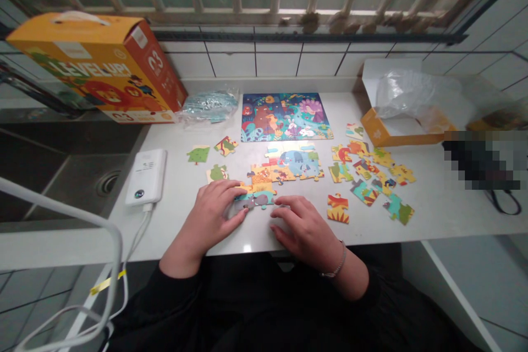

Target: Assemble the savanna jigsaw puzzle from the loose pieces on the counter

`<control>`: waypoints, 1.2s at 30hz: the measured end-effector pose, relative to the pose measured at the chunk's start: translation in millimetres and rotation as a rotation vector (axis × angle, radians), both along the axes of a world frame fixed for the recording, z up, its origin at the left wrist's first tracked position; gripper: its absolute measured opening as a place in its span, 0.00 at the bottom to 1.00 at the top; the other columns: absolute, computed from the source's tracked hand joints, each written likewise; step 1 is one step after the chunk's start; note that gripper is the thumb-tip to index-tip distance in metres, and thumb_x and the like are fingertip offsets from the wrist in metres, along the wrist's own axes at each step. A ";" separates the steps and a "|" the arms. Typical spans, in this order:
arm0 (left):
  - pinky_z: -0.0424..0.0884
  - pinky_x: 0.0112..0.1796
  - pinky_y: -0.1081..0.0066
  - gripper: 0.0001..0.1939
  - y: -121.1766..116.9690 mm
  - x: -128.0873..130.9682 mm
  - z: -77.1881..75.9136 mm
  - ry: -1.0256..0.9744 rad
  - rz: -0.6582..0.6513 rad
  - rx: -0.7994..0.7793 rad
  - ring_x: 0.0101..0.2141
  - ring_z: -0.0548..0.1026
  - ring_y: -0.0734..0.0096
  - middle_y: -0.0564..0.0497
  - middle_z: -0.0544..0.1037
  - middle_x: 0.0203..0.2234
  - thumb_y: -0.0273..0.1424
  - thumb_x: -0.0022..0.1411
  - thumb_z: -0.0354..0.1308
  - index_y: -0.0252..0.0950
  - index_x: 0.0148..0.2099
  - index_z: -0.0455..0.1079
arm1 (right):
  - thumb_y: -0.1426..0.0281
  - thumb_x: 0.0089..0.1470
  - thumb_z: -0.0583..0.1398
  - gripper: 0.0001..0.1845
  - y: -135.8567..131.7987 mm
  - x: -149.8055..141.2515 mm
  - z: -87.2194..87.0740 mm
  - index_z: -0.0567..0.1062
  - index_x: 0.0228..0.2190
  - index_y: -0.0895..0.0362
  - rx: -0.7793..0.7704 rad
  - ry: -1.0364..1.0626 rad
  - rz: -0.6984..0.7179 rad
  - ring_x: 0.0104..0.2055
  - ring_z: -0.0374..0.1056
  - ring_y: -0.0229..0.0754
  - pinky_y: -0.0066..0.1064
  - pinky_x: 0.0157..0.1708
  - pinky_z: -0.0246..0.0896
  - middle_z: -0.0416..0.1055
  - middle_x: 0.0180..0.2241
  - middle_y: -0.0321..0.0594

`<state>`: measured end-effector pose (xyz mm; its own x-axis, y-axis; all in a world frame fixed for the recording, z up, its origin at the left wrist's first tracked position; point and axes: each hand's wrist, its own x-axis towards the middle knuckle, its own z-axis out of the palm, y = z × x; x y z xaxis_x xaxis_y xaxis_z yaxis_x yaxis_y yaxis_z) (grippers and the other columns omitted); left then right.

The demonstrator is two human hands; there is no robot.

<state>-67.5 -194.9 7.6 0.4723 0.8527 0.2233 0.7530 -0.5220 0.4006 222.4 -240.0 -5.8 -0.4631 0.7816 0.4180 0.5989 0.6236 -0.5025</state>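
My left hand (pixel 215 210) rests at the left end of a grey hippo puzzle piece (pixel 260 199), its thumb and fingertips on the piece's edges. At the other end, my right hand (pixel 303 224) is open, the index fingertip close to or touching the hippo section and the thumb apart. Directly above lies a joined part of the jigsaw, with a blue elephant section (pixel 299 162) and an orange row (pixel 264 175). My left fingers partly hide the lower left pieces. Close to my right hand lies a loose orange puzzle piece (pixel 337 208).
Several loose pieces (pixel 365 168) are scattered at right; a green tree piece (pixel 198 154) lies left. Behind stand a finished forest puzzle (pixel 286 116), an orange box (pixel 99 74) and an open box (pixel 406 135). A white power bank (pixel 146 176) with a cable sits beside the sink (pixel 78 176).
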 end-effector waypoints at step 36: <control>0.72 0.59 0.45 0.12 -6.3 27.0 -0.9 0.079 -0.040 0.107 0.60 0.79 0.47 0.42 0.83 0.62 0.34 0.77 0.61 0.43 0.58 0.81 | 0.68 0.69 0.67 0.16 -2.0 -0.8 2.8 0.78 0.56 0.51 0.066 -0.056 0.034 0.64 0.74 0.57 0.52 0.60 0.69 0.82 0.59 0.48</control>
<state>-40.5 -201.2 6.8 0.5248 0.8064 0.2725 0.7579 -0.5884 0.2818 221.6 -242.1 -2.9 -0.5125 0.7367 0.4411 0.6029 0.6745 -0.4261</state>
